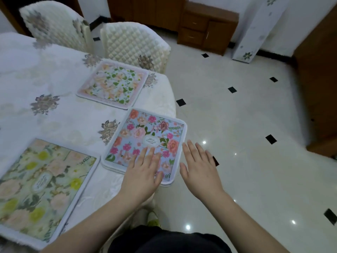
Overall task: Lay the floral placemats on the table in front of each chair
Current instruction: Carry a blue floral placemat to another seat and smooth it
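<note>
Table (54,73) takes up the left half of the view, draped in a white cloth with grey flower motifs. Three floral placemats lie flat on it.

Blue mat (145,141), pink and red roses, sits at the table's corner near centre; its right and near edges overhang the table edge a little (appears to be more than one mat stacked there, a second white rim shows beneath). Pale mat (113,84) with peach flowers and green leaves lies at 11 o'clock from the blue one, corners nearly touching, just in front of the nearer quilted chair (135,44). Green and yellow mat (40,185) lies at 8 o'clock from the blue one, close beside it, at the near table edge.

Left hand (144,172): fingers straight and spread, palm down, resting on the near part of the blue mat. Holds nothing.

Right hand (198,168): fingers straight, slightly apart, palm down, just off the blue mat's right edge, over the floor; touching the mat or not, cannot tell.

Second quilted chair (54,22) stands at 10 o'clock of the first. Wooden cabinet (207,28) against the far wall at 1 o'clock. Glossy cream floor (246,125) with small black diamond tiles.
</note>
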`<action>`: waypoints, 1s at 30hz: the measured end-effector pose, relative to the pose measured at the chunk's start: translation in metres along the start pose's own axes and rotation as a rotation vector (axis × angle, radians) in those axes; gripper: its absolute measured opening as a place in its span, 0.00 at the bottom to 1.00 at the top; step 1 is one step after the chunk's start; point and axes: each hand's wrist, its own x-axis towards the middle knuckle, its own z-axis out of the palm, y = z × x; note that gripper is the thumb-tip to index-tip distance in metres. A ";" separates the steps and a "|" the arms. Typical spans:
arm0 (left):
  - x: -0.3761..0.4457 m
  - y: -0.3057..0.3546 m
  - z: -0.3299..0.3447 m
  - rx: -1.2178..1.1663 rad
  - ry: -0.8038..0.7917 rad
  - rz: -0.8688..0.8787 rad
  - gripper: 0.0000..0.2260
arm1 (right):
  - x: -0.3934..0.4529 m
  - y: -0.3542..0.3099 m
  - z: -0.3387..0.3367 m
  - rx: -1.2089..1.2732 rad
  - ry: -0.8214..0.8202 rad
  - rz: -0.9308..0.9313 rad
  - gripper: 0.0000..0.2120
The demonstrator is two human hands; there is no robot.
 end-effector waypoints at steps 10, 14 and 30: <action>0.037 -0.016 0.005 -0.086 -0.018 -0.286 0.33 | 0.101 -0.004 0.009 -0.017 -0.118 -0.249 0.29; 0.059 -0.013 0.010 -0.083 -0.051 -0.408 0.29 | 0.150 0.006 0.018 0.022 -0.198 -0.346 0.30; 0.101 0.022 0.064 -0.262 0.016 -1.015 0.31 | 0.280 0.012 0.047 -0.056 -0.315 -0.848 0.30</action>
